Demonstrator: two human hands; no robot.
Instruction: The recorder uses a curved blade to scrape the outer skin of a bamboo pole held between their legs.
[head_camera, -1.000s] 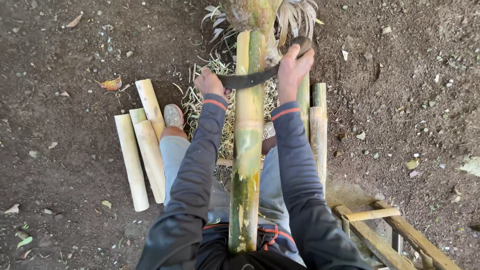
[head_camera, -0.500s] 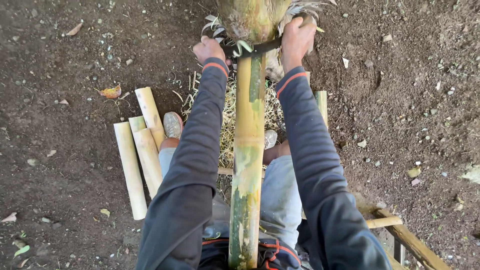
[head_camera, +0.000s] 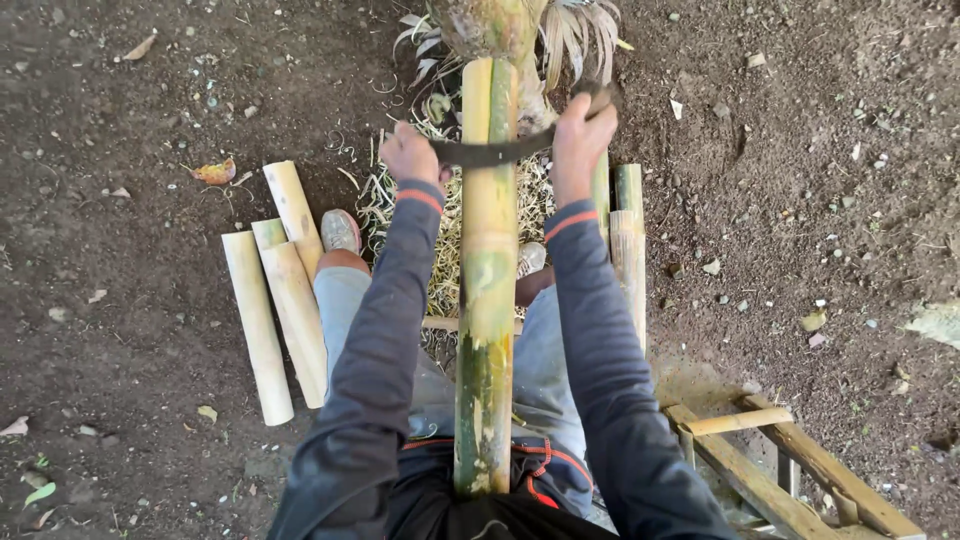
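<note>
From the head camera I count one long green-yellow bamboo pole (head_camera: 487, 280) running six to twelve o'clock, four pale peeled bamboo billets (head_camera: 275, 300) at nine. My left hand (head_camera: 410, 155) and right hand (head_camera: 580, 140), arms outstretched, clench a dark curved blade (head_camera: 490, 153) across it.

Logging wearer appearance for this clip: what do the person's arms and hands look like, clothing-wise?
Both arms are covered by long dark grey sleeves, each ending in a narrow orange-red cuff band at the wrist. The left hand and right hand are bare: no gloves, and no rings or watch can be seen.
</note>
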